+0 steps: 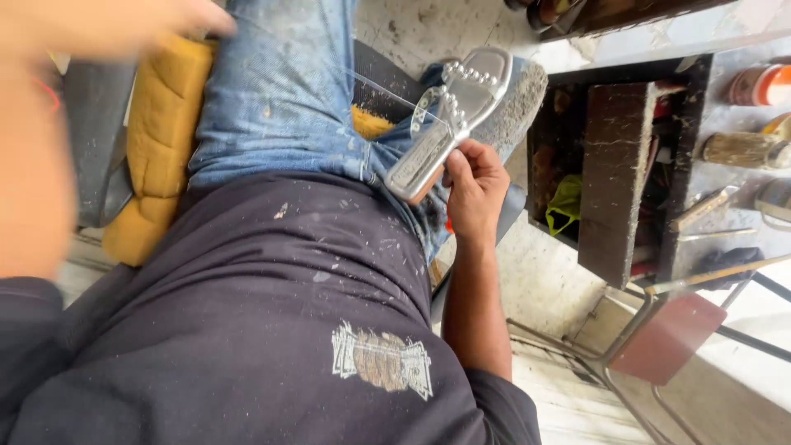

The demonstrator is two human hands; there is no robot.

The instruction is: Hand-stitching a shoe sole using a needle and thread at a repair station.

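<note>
My right hand (474,188) grips the heel end of a silver sandal (457,115) with a clear beaded strap, holding it over my right thigh in blue jeans. The sandal's toe points away from me. My left hand (124,21) is raised at the top left, blurred, close to the camera; I cannot tell whether it holds anything. My left forearm fills the left edge.
A yellow cushion (161,124) lies on the seat by my left leg. A dark wooden box (614,165) with tools and a green rag stands to the right. Jars and tins (758,82) sit at far right. A metal stool with a red seat (671,334) is at lower right.
</note>
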